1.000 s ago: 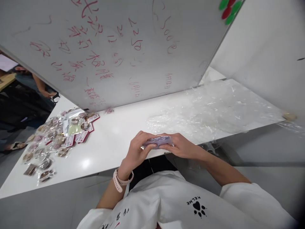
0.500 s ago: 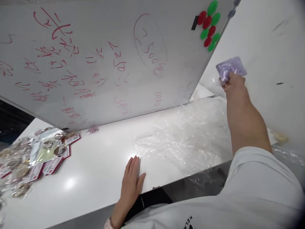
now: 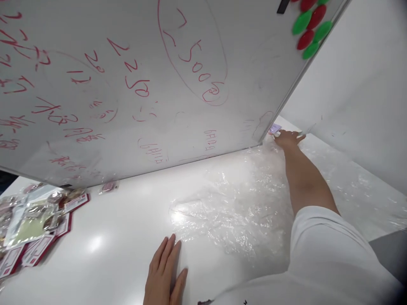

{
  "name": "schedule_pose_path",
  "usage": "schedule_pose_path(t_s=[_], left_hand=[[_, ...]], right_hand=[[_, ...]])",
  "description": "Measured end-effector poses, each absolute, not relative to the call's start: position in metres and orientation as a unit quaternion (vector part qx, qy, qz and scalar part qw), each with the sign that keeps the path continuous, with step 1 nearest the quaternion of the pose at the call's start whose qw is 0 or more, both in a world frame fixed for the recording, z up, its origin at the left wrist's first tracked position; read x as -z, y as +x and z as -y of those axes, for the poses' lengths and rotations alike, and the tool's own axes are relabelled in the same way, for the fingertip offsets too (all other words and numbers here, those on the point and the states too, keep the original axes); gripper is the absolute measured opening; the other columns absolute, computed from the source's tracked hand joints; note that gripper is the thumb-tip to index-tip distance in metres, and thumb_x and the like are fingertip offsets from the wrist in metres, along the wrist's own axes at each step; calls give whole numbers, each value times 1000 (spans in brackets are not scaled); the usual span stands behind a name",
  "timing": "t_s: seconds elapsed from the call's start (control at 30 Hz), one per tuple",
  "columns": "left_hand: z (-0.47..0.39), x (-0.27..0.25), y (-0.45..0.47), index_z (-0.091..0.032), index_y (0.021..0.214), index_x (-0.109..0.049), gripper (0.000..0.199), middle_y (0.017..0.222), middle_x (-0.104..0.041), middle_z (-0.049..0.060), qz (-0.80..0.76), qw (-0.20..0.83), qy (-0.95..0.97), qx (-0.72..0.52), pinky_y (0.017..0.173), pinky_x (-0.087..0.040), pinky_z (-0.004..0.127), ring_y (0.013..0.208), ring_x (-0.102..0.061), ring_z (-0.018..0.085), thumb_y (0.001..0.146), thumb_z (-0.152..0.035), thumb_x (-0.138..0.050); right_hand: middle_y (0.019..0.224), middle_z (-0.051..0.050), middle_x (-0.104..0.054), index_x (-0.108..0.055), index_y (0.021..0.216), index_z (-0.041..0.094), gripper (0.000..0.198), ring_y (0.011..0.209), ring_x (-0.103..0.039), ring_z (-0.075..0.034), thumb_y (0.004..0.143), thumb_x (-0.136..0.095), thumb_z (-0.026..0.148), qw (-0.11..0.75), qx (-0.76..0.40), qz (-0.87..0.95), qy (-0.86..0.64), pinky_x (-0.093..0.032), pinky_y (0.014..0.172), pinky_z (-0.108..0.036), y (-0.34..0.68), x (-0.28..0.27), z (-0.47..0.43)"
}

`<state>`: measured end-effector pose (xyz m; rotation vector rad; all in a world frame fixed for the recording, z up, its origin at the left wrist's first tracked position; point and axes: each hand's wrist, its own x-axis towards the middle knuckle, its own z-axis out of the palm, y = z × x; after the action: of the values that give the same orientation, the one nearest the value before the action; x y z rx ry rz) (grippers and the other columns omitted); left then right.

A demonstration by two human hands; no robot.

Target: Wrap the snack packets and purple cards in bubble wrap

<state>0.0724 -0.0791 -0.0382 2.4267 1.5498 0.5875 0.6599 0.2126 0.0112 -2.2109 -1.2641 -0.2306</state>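
My left hand (image 3: 163,271) lies flat on the white table (image 3: 104,216), fingers stretched out, holding nothing. Far off at the right, past the lower corner of the whiteboard (image 3: 187,118), my right hand (image 3: 288,139) reaches down with its fingers spread. Just beside its left side is a purple packet (image 3: 275,128), partly hidden behind the board's edge. Whether the fingertips touch the packet is hard to make out. Crumpled clear plastic film (image 3: 229,212) spreads over the table under and in front of my right arm.
At the left lies a pile of clear-wrapped items with red-edged cards (image 3: 38,250). A small pink packet (image 3: 108,187) sits by the board's foot. Red and green magnets (image 3: 305,39) are on the board's upper right. A white wall (image 3: 365,106) stands at the right.
My right hand has come down from in front of the wall, where it held the purple packet, to behind the board's corner. The packet now lies low there. The view has shifted right.
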Motion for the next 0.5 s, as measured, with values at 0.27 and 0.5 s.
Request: schedule_pose_path(t_s=[0.27,0.5], left_hand=[[69,20,103,-37,162,-7,85,171,-5,10,-492,152,836,-188,120,-16,69,156,-8,39,95,-34,-59],[55,2,172,-43,160,4,107,166,25,11,-395,264,872,-118,114,-3,76,152,17,42,86,-40,-73]], right_hand=[[153,-26,-37,-54,144,24,62,139,-26,-41,93,-50,59,151,-100,307,-934,-18,103,-71,659,25,-97],[141,-12,-50,-69,119,28,36,128,-40,-36,89,-52,41,172,-37,342,-923,-31,104,-57,558,33,-27]])
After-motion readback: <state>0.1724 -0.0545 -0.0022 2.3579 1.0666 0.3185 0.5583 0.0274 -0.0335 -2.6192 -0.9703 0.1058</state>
